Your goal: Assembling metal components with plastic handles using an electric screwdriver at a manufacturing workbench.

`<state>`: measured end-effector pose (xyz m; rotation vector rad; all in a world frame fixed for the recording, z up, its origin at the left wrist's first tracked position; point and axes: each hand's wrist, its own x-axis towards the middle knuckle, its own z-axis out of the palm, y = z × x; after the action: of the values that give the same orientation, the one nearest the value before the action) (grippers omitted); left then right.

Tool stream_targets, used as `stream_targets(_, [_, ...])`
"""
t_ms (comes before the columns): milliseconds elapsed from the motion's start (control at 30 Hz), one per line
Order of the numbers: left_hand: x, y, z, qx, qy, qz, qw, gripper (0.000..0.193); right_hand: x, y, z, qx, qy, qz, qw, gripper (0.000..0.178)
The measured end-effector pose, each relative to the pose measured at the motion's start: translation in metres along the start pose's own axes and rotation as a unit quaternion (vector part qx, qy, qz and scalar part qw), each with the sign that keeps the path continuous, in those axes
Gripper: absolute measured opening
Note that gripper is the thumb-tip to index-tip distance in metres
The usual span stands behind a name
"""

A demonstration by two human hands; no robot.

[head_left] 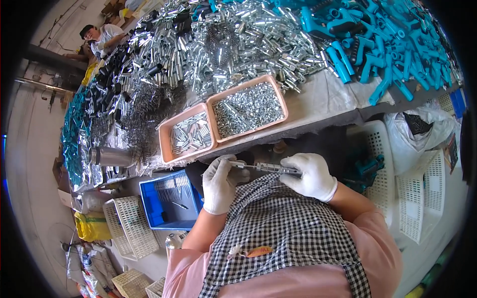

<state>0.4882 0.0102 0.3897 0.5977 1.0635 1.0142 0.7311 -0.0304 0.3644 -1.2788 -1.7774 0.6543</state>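
Over my lap, in front of the checked apron, I hold a shiny metal shaft assembly (266, 167) level between both gloved hands. My left hand (220, 181), in a white glove, pinches its thinner left end. Wrapped round the thicker right end is my right hand (310, 175), also gloved in white. Just beyond, at the table's edge, a pink tray (285, 115) contains many small metal parts. Beside it, a second pink tray (164, 144) has short metal pins in it.
Metal cylinders (248, 44) are heaped across the table, with teal tool housings (367, 44) on the right. A steel flask (112, 156) stands at left. Below are a blue bin (149, 198) and white baskets (124, 223). Another person (104, 39) sits at far left.
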Motion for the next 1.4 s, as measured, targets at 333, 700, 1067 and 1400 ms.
stream_targets(333, [-0.003, -0.003, 0.013, -0.012, -0.057, -0.047, 0.997, 0.023, -0.001, -0.001, -0.012, 0.017, -0.009, -0.011, 1.000, 0.030])
stream_targets(700, [0.013, -0.004, -0.014, -0.073, -0.166, -0.175, 0.968, 0.024, 0.003, -0.008, -0.019, 0.019, -0.023, -0.020, 0.999, 0.030])
stream_targets(1067, [0.005, -0.008, -0.015, -0.033, -0.137, -0.088, 0.986, 0.028, 0.012, -0.026, -0.007, -0.008, -0.019, -0.012, 1.000, 0.029])
stream_targets(1400, [0.011, 0.011, -0.006, -0.008, -0.109, -0.065, 0.992, 0.033, 0.028, -0.023, -0.005, -0.045, -0.001, -0.057, 0.997, 0.030])
